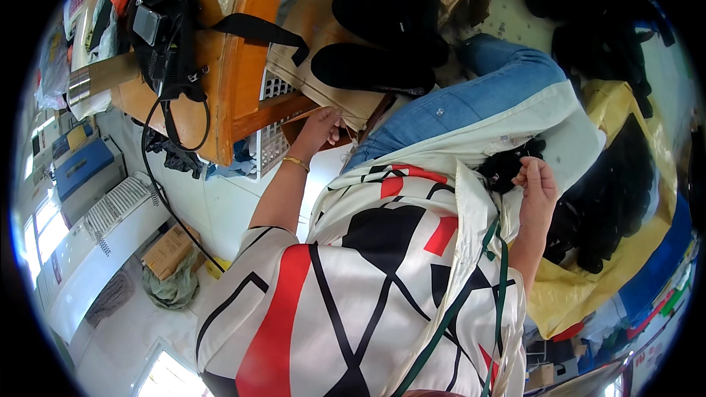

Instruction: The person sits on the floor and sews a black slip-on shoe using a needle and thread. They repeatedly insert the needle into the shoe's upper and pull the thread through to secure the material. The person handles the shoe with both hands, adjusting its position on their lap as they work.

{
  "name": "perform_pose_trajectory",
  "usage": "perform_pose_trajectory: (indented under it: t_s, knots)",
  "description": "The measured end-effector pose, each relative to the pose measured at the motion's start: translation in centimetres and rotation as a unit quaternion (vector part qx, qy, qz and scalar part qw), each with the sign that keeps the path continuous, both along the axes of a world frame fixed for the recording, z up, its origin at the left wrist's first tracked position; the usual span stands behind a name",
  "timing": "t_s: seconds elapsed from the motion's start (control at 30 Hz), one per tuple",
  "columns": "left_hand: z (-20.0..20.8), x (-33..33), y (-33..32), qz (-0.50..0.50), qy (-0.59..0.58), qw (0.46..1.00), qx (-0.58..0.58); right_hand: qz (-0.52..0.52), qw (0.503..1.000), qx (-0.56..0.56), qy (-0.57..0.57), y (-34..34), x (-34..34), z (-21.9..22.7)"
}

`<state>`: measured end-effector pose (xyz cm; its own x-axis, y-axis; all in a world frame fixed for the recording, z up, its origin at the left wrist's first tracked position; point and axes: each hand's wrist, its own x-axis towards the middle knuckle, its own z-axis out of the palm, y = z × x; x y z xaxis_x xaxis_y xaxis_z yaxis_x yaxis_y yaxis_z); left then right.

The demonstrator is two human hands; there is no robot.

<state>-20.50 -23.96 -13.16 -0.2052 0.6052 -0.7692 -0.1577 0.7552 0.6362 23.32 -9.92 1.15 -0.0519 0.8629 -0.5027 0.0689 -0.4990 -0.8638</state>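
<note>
On the lap, the right hand (pixel 535 184) pinches a black fabric piece (pixel 507 165) while the left hand (pixel 320 129) reaches open-fingered to the cardboard box (pixel 346 95) already bearing black pieces (pixel 386 37), with a large black pile (pixel 614 191) left.

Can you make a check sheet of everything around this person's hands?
Surface: wooden table, edge bare.
Job's things: cardboard box with black sole pieces on top; black piece on the lap.
Clutter: black bag on the table; heap of black pieces on yellow sheet.
Hands: left hand touches the box; right hand pinches the black piece.
Cables: black cable hangs off the table.
Surroundings: white floor, small carton.
</note>
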Motion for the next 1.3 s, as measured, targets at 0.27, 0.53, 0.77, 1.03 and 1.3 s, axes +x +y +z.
perform_pose_trajectory:
  t_s: [0.27, 0.53, 0.77, 1.03, 1.3]
  knots:
    - [11.8, 1.0, 8.6, -0.096, -0.099, 0.986, 0.090, 0.141, 0.990, 0.001, -0.010, 2.7, -6.1, 2.2]
    - [18.9, 2.9, 12.2, -0.194, -0.103, 0.963, 0.155, 0.371, 0.911, 0.179, 0.031, 4.9, -19.0, 0.9]
    - [17.8, 1.4, 12.2, -0.088, -0.112, 0.978, 0.154, 0.435, 0.894, 0.087, 0.065, 5.9, -17.7, -0.1]
    - [18.0, 8.3, 14.1, -0.055, 0.064, 0.947, 0.310, 0.201, 0.960, -0.087, 0.176, 7.8, -12.7, 3.1]
    - [18.1, 15.7, 14.6, 0.000, -0.233, 0.941, 0.244, 0.134, 0.978, -0.036, 0.154, 7.1, -11.1, 5.7]
